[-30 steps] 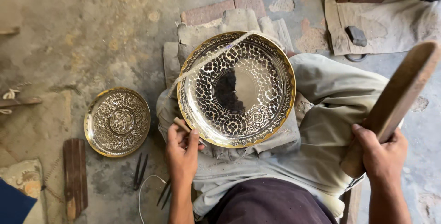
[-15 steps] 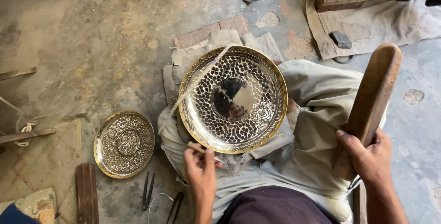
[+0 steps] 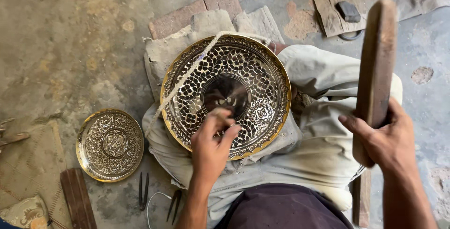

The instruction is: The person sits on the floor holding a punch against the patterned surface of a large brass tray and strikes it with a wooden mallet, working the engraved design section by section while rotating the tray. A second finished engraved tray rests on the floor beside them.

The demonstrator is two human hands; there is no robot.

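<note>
the large engraved brass plate (image 3: 226,95) rests on the lap, and the left hand (image 3: 212,144) fingers pinch a small tool on its near inner pattern. the right hand (image 3: 385,137), well off right, grips an upright wooden mallet (image 3: 375,64).

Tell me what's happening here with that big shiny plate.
A person sits on the ground with a large engraved metal plate propped on their lap. Their left hand rests on the plate's lower part, pinching a small tool too hidden to identify. Their right hand grips a long wooden mallet, raised beside the plate. A smaller engraved plate lies on the floor to the left, with thin metal tools near it.
</note>
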